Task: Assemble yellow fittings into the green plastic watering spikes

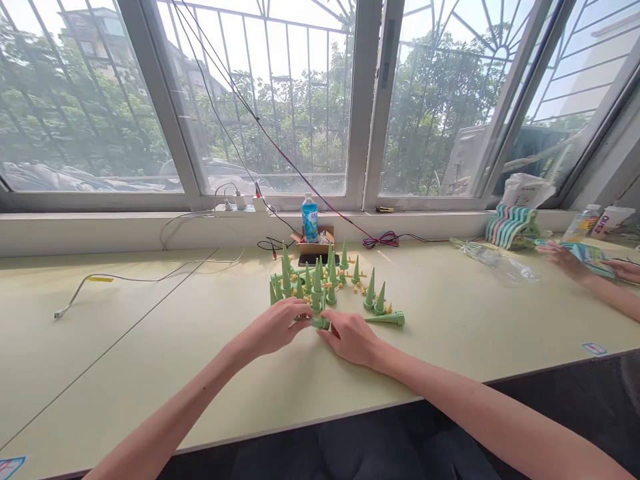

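Note:
Both my hands meet over one green cone-shaped spike [315,322] that lies on the pale table [450,320]. My left hand [274,328] curls its fingers round the spike's left end. My right hand [351,337] pinches its right end. Just behind them stands a cluster of several upright green spikes [320,280] mixed with small yellow pieces [360,288]. Another green spike [386,319] lies on its side right of my right hand.
A blue-labelled water bottle [310,219] and a small cardboard box [314,247] stand by the window sill. A grey cable [100,283] trails at the left. At the far right another person's hands [575,261] handle a packet beside stacked hangers [511,225].

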Demonstrator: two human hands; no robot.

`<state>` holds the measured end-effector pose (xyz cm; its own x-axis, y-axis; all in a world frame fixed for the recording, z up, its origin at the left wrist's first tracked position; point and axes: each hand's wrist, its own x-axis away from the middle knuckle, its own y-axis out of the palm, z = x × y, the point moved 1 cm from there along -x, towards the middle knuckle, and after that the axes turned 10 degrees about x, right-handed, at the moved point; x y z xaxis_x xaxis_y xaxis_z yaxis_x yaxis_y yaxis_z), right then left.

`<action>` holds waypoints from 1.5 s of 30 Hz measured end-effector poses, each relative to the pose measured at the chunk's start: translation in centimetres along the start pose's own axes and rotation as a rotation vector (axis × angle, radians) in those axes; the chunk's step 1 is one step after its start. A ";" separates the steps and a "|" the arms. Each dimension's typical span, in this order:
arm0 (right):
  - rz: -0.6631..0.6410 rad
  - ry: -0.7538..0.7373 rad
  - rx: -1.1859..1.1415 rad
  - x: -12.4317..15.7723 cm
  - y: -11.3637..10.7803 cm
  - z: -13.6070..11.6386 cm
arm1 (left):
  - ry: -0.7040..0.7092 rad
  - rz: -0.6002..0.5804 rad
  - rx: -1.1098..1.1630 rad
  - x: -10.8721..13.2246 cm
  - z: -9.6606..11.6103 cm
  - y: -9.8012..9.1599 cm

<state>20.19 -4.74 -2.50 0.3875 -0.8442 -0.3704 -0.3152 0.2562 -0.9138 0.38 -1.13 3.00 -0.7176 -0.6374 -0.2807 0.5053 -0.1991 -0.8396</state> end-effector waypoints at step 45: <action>-0.001 -0.008 0.144 0.6 -1.0 0.8 | 0.001 0.320 0.079 -0.7 -1.6 4.5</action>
<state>21.42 -5.11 -1.91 0.3946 -0.8409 -0.3704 -0.1878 0.3208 -0.9283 2.37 -0.36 -1.29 -0.5166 -0.6761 -0.5254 0.7409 -0.0454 -0.6701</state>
